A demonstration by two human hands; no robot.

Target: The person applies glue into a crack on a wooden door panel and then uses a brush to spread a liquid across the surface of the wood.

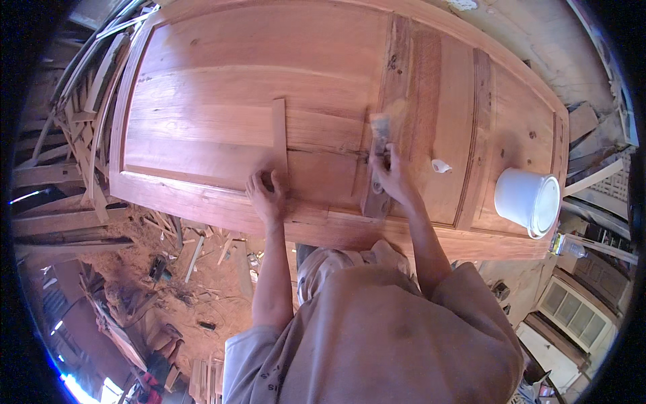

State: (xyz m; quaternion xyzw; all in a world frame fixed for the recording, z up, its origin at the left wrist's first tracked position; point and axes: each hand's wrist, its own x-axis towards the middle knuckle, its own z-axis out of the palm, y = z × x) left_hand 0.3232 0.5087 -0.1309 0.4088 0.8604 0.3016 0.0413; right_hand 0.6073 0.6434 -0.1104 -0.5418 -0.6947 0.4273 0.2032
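Your brown shirt (404,323) nearest. Right hand (396,179) grasps flat tool (381,128) over wooden door (215,87): far end beyond fingers, long axis away from you. Left hand (266,198) curled at wood strip (280,135), grip unclear.

one brush (381,126), one bucket (517,195), two forearms (273,276)

A wooden door (222,87) carries a strip (280,135) and white bucket (519,196).
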